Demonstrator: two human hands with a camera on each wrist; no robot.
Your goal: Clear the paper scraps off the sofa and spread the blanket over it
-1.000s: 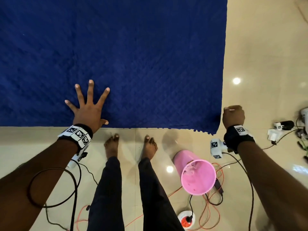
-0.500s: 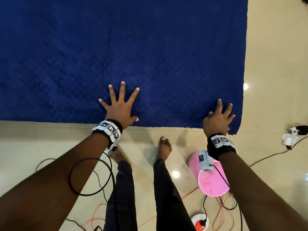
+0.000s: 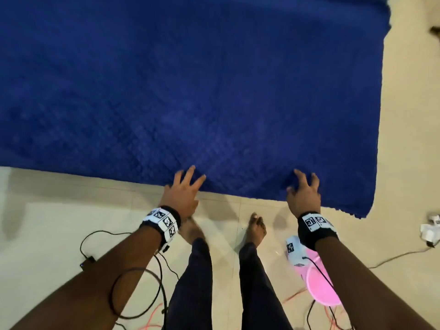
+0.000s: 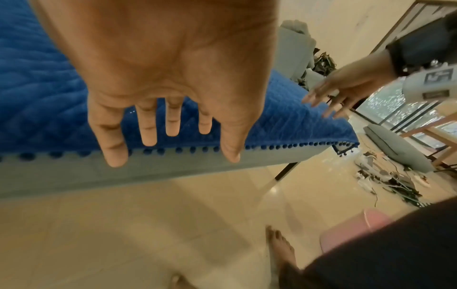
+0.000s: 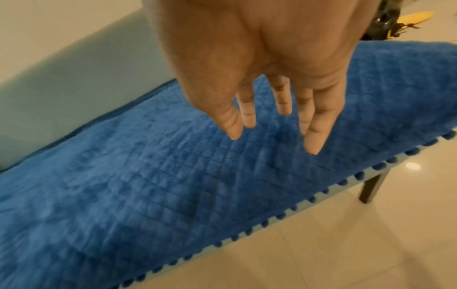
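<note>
A dark blue quilted blanket [image 3: 190,91] lies spread flat over the sofa, and its pompom edge [image 4: 296,145] hangs along the sofa's pale grey front [image 4: 123,174]. No paper scraps show on it. My left hand [image 3: 187,184] is at the blanket's front edge with fingers straight and spread; in the left wrist view this left hand [image 4: 173,136] holds nothing. My right hand [image 3: 304,186] is further right near the front edge, fingers straight above the fabric [image 5: 277,121]. Whether either hand touches the blanket I cannot tell.
A pink bin [image 3: 321,287] stands on the tiled floor by my right foot [image 3: 257,227]. Black and orange cables [image 3: 133,294] trail around my legs. White devices [image 3: 431,231] lie at the right. A dark sofa leg [image 5: 371,187] stands below the blanket's corner.
My right hand, a fist beside the blanket's corner, opened and came over the blanket. Both hands then drew back toward the front edge. The left stayed open throughout.
</note>
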